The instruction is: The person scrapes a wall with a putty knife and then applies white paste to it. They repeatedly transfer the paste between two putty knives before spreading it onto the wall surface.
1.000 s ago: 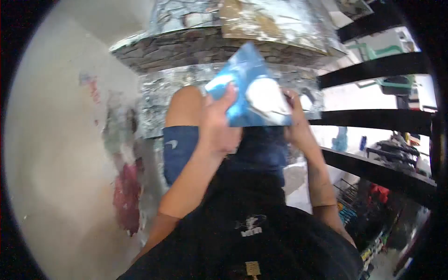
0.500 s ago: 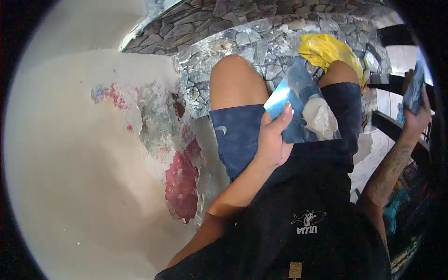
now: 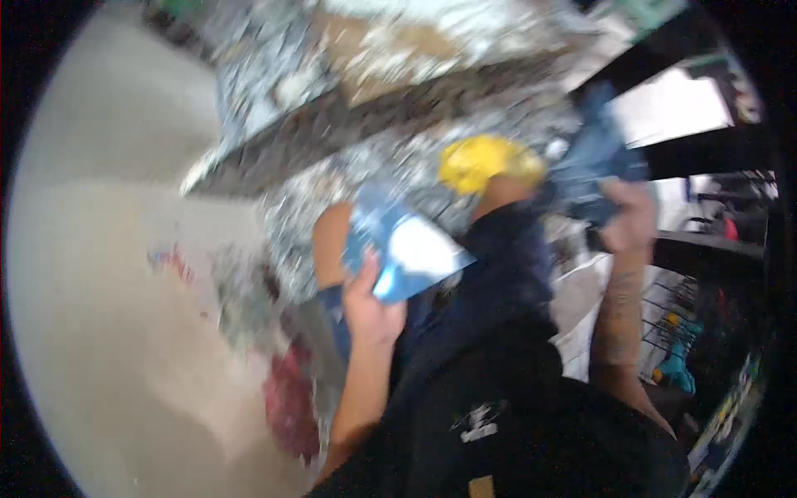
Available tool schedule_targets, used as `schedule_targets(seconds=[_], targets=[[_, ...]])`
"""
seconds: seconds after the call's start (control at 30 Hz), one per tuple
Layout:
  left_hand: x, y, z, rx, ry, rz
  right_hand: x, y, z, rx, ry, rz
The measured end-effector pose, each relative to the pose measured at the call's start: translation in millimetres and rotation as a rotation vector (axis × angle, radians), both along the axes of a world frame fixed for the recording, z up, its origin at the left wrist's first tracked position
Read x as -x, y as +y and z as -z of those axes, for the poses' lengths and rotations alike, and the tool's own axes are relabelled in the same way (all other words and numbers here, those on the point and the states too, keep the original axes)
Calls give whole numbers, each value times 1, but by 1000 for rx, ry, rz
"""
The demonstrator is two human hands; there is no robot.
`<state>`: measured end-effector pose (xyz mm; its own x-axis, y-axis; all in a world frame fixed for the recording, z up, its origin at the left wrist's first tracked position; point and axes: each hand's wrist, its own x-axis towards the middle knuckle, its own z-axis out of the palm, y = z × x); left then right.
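Note:
My left hand (image 3: 372,307) is wrapped around the edge of a shiny blue flat sheet (image 3: 372,222), thumb on top, held tilted above my lap. A bright white area shows on the sheet's face. Off to the right, my right hand (image 3: 628,217) is closed on a dark blue sheet-like piece (image 3: 596,153), raised past my knee. Motion blurs that piece, so its exact kind is hidden. A yellow plastic bag (image 3: 488,163) lies just beyond my knee, between the two hands.
Beside me on the left stands a pale wall with a peeled red patch (image 3: 290,398). A stone-patterned ledge (image 3: 315,137) spattered with white juts out ahead. Black beams (image 3: 706,151) and a wire rack (image 3: 664,319) are at the right.
My view has swung, bringing more of the ledge into sight. My right hand has come inward with the dark blue piece. My left hand still holds its sheet, now tilted differently.

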<state>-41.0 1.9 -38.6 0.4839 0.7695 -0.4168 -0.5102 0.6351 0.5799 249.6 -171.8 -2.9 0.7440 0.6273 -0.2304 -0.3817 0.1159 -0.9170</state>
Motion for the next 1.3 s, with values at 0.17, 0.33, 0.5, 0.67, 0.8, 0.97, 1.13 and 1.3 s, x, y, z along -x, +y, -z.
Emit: schedule_targets(seconds=[0.17,0.33,0.5,0.67,0.8,0.97,1.13,1.3], targets=[[-7,2,-40,-74,3,7,30,36,-51,-187,-243,4],[1,9,-30,-177,123,-89,84,44,-80,242,-1109,-389],[-6,3,-34,-184,225,-92,85,38,-61,365,-1234,-451],[-1,-15,8,-99,62,14,65,20,-67,454,-1174,-436],[-8,-26,4,56,34,171,58,10,-49,415,-1167,-425],[-24,-27,-11,31,-60,378,30,17,-39,131,-683,-292],[-66,-29,-19,-42,-233,438,36,63,-19,-523,399,65],[-96,-24,-26,-76,-226,320,39,93,-29,-480,288,-59]])
